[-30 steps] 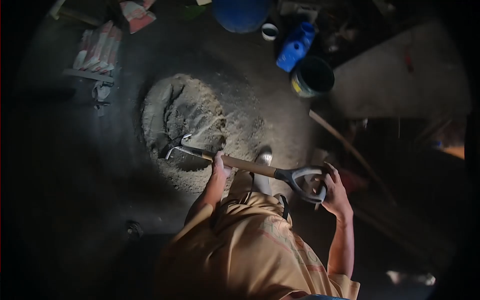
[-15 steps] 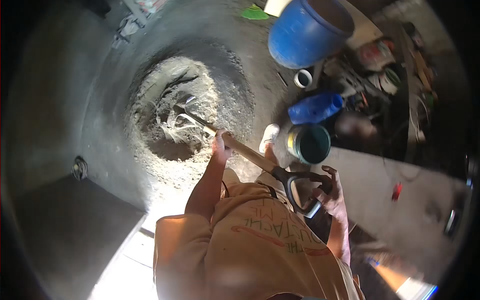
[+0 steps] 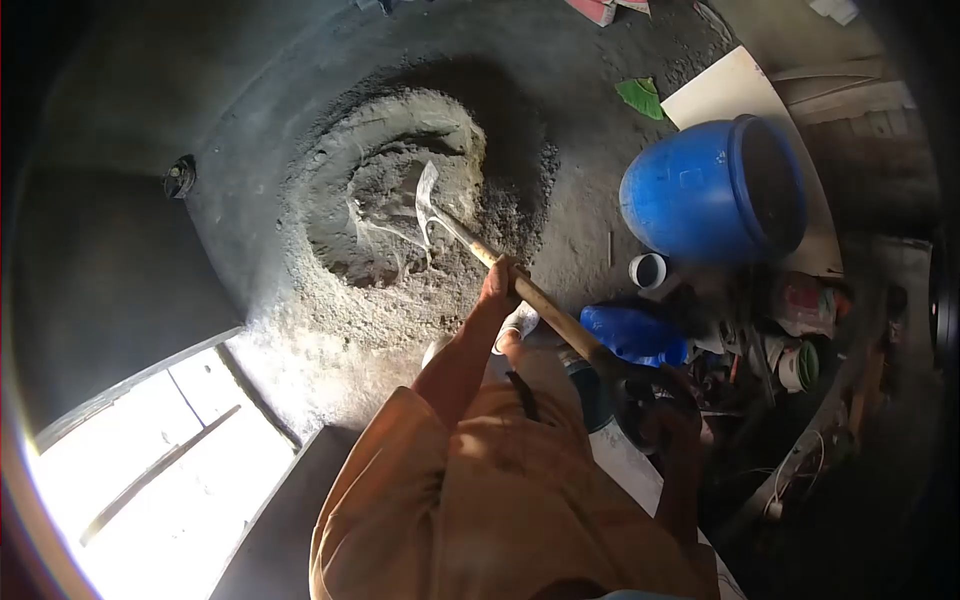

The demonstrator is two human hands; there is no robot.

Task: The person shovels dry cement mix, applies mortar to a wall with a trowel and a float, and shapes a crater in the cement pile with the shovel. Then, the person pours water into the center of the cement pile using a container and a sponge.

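Note:
A shovel point(image 3: 553, 311) with a wooden shaft and a dark D-shaped handle runs across in front of me. My left hand point(image 3: 499, 284) is wrapped round the lower shaft. At the D-handle, in shadow, my right hand point(image 3: 682, 425) is closed on the grip, its fingers only partly visible. The metal blade shows narrow, turned nearly edge-on, over a ring-shaped heap of grey cement mix point(image 3: 455, 123). Wet, pale streaks lie in the hollow of the heap, just left of the blade. Whether the blade touches the mix I cannot tell.
A blue barrel point(image 3: 685, 190) lies tilted at the right, near a pale board point(image 3: 727, 88) and a green leaf point(image 3: 640, 97). Below are a small white pot point(image 3: 648, 270), a blue container point(image 3: 630, 333) and a partly hidden bucket point(image 3: 590, 395). Bright light enters at lower left.
My view has turned, so the surroundings have shifted. The shovel blade, earlier low in the hollow, now shows more fully. My right hand, earlier with fingers partly spread, is closed on the handle.

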